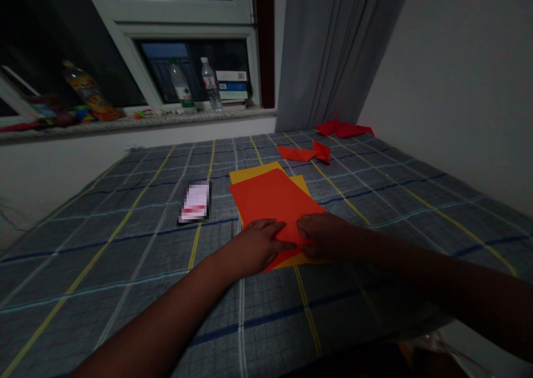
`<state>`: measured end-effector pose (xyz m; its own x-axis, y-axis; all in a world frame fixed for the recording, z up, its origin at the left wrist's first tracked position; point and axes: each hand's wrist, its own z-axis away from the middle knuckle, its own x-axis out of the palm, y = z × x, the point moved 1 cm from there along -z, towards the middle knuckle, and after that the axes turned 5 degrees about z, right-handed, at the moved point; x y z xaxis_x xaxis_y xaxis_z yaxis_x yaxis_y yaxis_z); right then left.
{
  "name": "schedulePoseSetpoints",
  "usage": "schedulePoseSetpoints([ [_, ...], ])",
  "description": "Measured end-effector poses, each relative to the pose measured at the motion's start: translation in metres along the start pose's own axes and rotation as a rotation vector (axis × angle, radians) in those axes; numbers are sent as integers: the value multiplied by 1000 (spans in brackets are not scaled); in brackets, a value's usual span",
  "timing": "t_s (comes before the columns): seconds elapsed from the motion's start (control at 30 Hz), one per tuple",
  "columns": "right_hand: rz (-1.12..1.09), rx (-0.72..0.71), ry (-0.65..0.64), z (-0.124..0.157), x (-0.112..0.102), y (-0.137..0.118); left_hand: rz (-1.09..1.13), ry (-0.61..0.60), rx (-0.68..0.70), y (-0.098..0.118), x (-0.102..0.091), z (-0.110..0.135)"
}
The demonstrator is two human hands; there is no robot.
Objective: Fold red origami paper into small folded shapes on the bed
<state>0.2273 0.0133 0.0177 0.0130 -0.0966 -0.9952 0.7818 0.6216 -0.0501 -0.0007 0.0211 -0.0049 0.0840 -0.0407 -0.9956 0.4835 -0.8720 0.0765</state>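
Note:
An orange sheet of paper (270,197) lies turned at an angle on the bed, over yellow paper (258,174) whose edges stick out behind and at the near side. My left hand (262,243) rests on the near part of the orange sheet, its fingers spread and pointing right. On the sheet's near right edge is my right hand (318,235), with fingers curled in and thumb pressed toward the paper. Both sets of fingertips come close together at the near edge. The right hand hides that corner.
Past the sheets lie a folded orange paper piece (297,154) and a folded red one (343,129). A phone (195,201) is to the left on the checked bedspread (137,278). Bottles (211,86) and books (232,86) stand on the windowsill (166,120). A grey curtain (320,50) hangs behind.

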Motion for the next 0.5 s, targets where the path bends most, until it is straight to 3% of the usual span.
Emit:
schedulePoseSetpoints([
  [0.3,82,92,-22,-15,-12,3,5,-31,-7,0,-2,0],
  [0.5,78,228,-3,-46,-14,28,10,-47,-2,2,-3,0],
])
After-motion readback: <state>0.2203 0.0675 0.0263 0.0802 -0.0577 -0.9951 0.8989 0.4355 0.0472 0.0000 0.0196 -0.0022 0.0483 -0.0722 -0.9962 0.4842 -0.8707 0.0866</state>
